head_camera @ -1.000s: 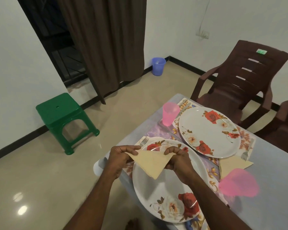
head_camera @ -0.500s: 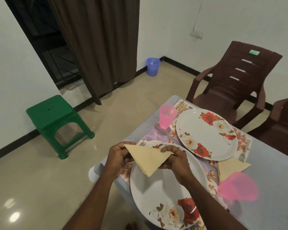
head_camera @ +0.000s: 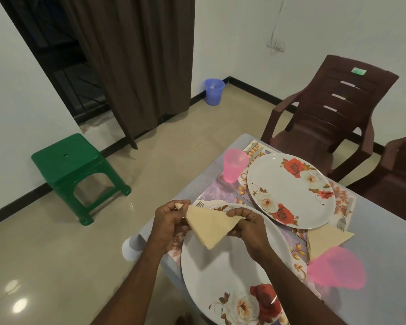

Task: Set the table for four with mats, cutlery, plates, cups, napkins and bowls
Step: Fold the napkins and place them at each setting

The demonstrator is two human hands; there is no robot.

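Soft yellow napkin [head_camera: 209,225] folded to a triangle, held above the near round flowery plate [head_camera: 223,275], left hand [head_camera: 168,221] grip pinching one corner, right hand [head_camera: 249,222] grip pinching the other, smooth pink cup [head_camera: 336,268] blurry, fork [head_camera: 199,203] mostly hidden, grey surface [head_camera: 384,242] cut off.

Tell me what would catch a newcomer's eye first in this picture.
First, the two hands at the centre: the left hand and right hand pinch a folded beige napkin above the near plate, which is white with red roses. Next, a matching far plate lies beyond it, with a pink cup to its left. Off the table, a bright green stool stands on the floor at left.
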